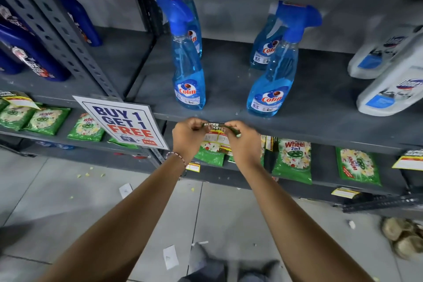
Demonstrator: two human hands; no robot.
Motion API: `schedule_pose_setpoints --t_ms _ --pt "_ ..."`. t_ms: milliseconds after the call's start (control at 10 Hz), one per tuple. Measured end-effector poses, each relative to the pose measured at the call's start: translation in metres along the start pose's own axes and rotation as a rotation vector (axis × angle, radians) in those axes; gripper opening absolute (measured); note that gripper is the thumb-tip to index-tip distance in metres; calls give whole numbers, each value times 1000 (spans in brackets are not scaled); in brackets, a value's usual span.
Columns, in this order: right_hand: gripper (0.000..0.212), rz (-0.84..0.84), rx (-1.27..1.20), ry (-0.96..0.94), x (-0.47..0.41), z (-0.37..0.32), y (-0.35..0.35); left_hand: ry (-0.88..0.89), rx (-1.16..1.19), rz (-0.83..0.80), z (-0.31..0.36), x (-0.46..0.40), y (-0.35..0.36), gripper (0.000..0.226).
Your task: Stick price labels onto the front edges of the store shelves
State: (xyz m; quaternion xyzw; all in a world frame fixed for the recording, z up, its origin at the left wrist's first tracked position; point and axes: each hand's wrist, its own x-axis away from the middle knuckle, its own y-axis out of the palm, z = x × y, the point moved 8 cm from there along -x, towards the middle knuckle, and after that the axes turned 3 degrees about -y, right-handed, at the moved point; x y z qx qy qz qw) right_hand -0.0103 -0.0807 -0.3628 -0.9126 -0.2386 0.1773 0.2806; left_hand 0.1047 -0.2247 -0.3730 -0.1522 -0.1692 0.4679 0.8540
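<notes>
The left hand [188, 131] and right hand [240, 136] pinch a price label [215, 130] by its ends, stretching it flat against the shelf's front edge [297, 131] for sticking.

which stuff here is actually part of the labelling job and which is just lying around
In the job: price label, pinched by left hand and right hand; shelf front edge.

Lying about: paper scraps on the floor; Colin spray bottles; Wheel packets; buy 1 get 1 sign.
</notes>
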Motion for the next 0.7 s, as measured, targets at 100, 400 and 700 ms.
schedule_pose_setpoints --t_ms 100,400,700 --pt "16 24 64 -44 -2 -3 1 -10 -17 7 -2 -1 3 13" --pt "19 119 165 -51 -5 -3 -4 -97 -42 121 2 1 3 26" --pt "11 318 175 -110 18 8 -71 4 18 224 26 34 -14 17"
